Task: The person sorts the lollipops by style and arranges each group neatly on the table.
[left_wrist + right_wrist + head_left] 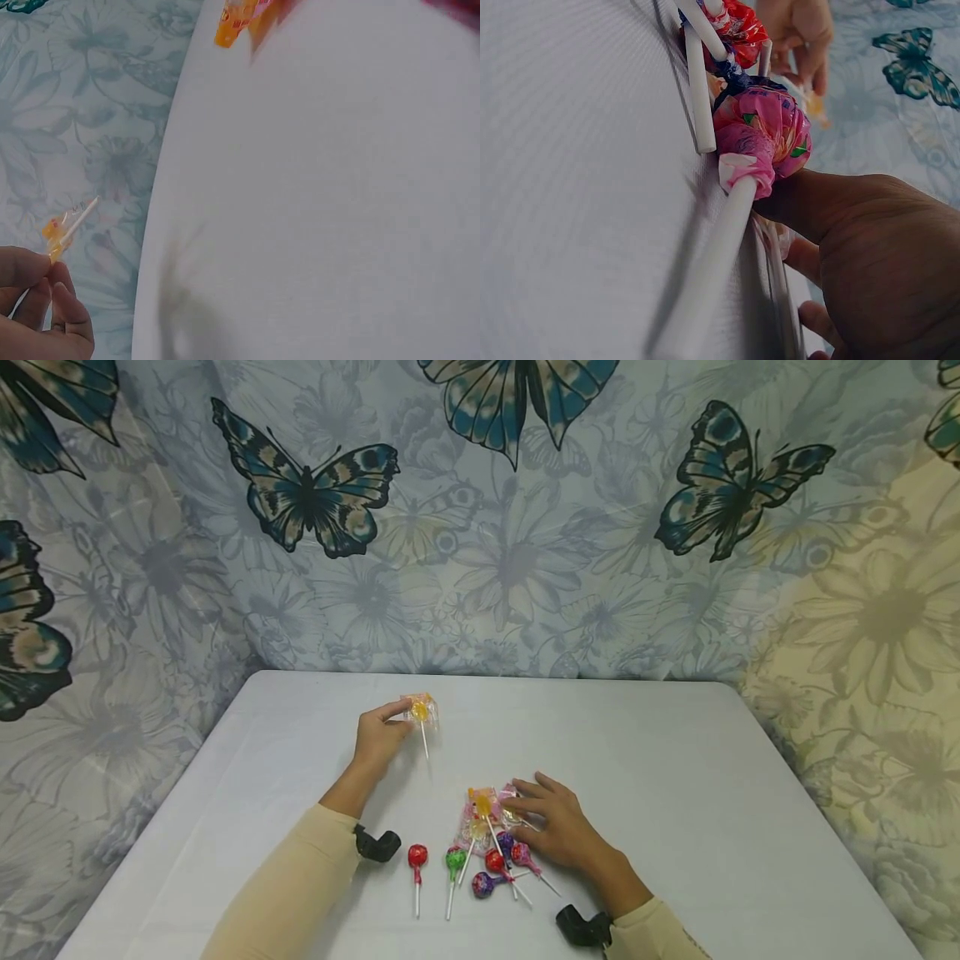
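Observation:
My left hand (378,739) pinches an orange-yellow lollipop (422,712) in a clear wrapper between thumb and fingertips, over the far left half of the table. In the left wrist view its white stick (81,217) points up and to the right. Fingers spread, my right hand (561,828) lies along the right side of a lollipop pile. Its thumb is right at a pink-wrapped lollipop (769,131) in the right wrist view. Also in the pile are a yellow lollipop (483,806), a red one (494,861) and a purple one (483,885).
A red lollipop (417,856) lies apart, left of the pile, and a green lollipop (455,858) lies at the pile's left edge. The white table (637,735) reaches back to a wall cloth (517,585) printed with butterflies and flowers.

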The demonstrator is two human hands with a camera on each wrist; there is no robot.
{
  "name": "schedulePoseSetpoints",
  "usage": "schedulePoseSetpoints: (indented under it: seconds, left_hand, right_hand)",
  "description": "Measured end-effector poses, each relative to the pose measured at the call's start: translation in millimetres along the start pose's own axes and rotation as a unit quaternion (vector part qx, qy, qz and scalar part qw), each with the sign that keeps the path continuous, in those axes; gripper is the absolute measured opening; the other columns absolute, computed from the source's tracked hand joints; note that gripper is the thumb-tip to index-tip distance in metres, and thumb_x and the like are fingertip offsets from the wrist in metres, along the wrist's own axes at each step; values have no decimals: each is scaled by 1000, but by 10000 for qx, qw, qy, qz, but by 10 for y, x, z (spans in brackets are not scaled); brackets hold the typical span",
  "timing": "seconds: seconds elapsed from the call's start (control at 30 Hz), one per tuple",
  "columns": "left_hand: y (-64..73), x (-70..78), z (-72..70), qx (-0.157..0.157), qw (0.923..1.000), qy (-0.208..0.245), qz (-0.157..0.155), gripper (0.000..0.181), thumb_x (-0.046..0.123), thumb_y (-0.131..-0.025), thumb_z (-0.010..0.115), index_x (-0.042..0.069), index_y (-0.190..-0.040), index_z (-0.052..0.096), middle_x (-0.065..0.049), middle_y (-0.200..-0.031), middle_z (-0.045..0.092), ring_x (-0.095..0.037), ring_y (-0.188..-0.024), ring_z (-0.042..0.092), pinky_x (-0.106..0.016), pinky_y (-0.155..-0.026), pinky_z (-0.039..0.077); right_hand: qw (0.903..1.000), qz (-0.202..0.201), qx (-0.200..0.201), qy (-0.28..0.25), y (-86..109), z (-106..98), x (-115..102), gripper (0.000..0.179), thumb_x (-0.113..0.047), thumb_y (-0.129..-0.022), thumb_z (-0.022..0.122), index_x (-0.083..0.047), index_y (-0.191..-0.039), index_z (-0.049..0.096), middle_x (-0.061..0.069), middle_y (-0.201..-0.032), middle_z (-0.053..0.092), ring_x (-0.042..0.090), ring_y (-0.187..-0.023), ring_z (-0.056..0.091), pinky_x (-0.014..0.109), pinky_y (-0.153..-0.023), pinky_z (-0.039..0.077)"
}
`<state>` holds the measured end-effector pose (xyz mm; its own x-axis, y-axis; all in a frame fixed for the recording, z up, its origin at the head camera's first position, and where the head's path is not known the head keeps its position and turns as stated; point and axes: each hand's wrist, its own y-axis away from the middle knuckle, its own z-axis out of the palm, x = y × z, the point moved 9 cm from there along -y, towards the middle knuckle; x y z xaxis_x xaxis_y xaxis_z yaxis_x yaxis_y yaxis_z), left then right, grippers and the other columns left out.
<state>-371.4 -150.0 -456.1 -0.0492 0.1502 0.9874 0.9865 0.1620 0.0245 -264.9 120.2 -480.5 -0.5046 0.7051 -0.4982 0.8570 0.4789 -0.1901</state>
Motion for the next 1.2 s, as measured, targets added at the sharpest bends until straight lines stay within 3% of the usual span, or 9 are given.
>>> schedulePoseSetpoints:
  seconds: [0.27, 0.57, 0.73, 0.9, 1.0, 1.2]
  left_hand:
    - [-269, -41, 25, -53, 9995, -226, -230, 45, -10, -86, 54, 3, -128, 61, -9, -131, 54, -22, -100, 54, -25, -75, 48]
    - [-463, -195, 27, -101, 9979, -129, -624, 47, -11, -85, 56, 5, -129, 61, -12, -137, 49, -23, -118, 47, -31, -85, 47]
    - [-551, -261, 101, -325, 9966, -159, -738, 50, -12, -83, 55, 4, -130, 60, -11, -139, 48, -23, -112, 47, -28, -74, 47]
    - [-587, -292, 107, -298, 9966, -327, -699, 52, -14, -80, 55, 3, -129, 61, -14, -135, 50, -23, -104, 49, -23, -63, 46]
    - [-590, -310, 103, -283, 9958, -529, -691, 52, -14, -80, 56, 3, -129, 60, -16, -134, 50, -24, -104, 50, -23, -64, 47]
    - [-582, -329, 94, -281, 9880, -1389, -613, 51, -10, -81, 57, 4, -130, 60, -17, -134, 52, -27, -114, 49, -29, -77, 48]
  right_hand:
    - [10000, -65, -1, 7, 9, -26, -13, 41, -29, -81, 78, -20, -121, 70, 8, -137, 53, 44, -134, 31, 67, -101, 19]
    - [10000, -46, -53, 10, 20, -22, -10, 40, -29, -83, 77, -20, -121, 70, 8, -138, 52, 43, -134, 31, 66, -102, 19]
    - [10000, -4, -19, -19, 30, -28, 13, 41, -29, -82, 77, -20, -121, 70, 7, -138, 52, 42, -134, 30, 65, -102, 19]
    - [9999, -49, -71, -58, 20, -2, 7, 42, -31, -83, 76, -20, -123, 69, 7, -139, 52, 42, -135, 30, 66, -102, 18]
    - [10000, -32, -77, -25, 20, 5, 3, 42, -31, -83, 76, -20, -123, 69, 7, -139, 52, 42, -135, 30, 66, -102, 19]
    - [10000, 7, 3, 55, 36, 0, 0, 42, -29, -82, 78, -21, -122, 69, 6, -138, 53, 41, -134, 31, 65, -102, 20]
